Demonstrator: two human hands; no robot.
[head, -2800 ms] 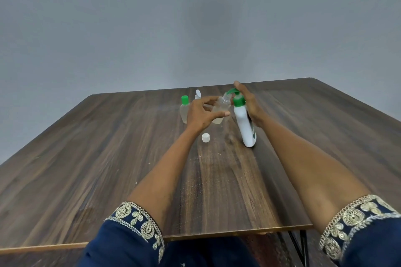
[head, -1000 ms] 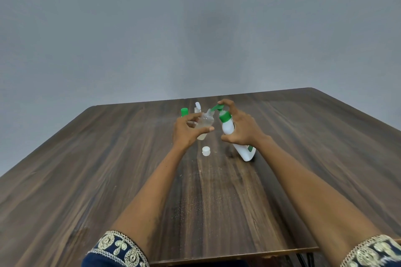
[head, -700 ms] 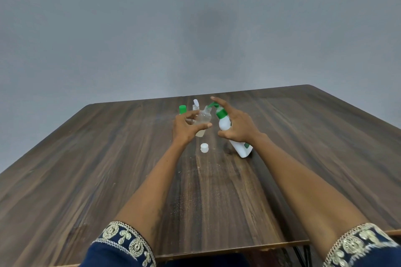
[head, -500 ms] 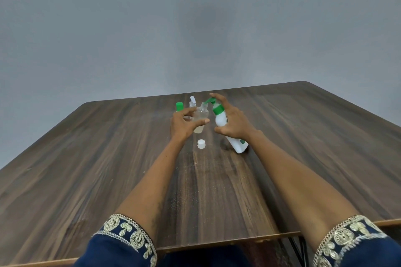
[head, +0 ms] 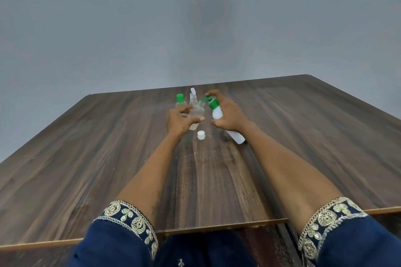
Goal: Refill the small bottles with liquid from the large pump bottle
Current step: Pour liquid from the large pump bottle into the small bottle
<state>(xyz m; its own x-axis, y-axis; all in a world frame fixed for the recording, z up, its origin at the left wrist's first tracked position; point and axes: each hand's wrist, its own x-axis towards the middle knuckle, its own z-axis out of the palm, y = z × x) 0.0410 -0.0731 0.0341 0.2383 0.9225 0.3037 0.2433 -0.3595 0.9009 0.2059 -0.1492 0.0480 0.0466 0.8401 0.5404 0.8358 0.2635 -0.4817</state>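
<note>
The table [head: 108, 169] is dark wood-grain laminate, smooth and streaked lengthwise, with a pale raw edge along its near side. Over its far middle, the left hand [head: 179, 122] grips a small clear plastic bottle [head: 196, 112], thumb and fingers clamped round its body; it is tilted, uncapped, its neck leaning toward the pump. The bottle looks soft-shouldered and see-through, with a pale tint low down. The right hand [head: 230, 116] holds the large pump bottle [head: 227, 128], a slim white cylinder with a green collar and green pump head, leaned over so its base rests on the table near the right wrist. Its fingers are wrapped round the upper body, and the forefinger sits curled on top of the pump, whose spout points at the small bottle's mouth.

A little white round cap [head: 201, 135] lies on the table just below the hands. Behind them stand a clear bottle with a green cap [head: 179, 102] and a clear bottle with a white nozzle top [head: 193, 96], close together. Broad bare wood stretches to both sides and toward the near edge. Both arms wear navy sleeves [head: 121, 236] with gold embroidered cuffs.
</note>
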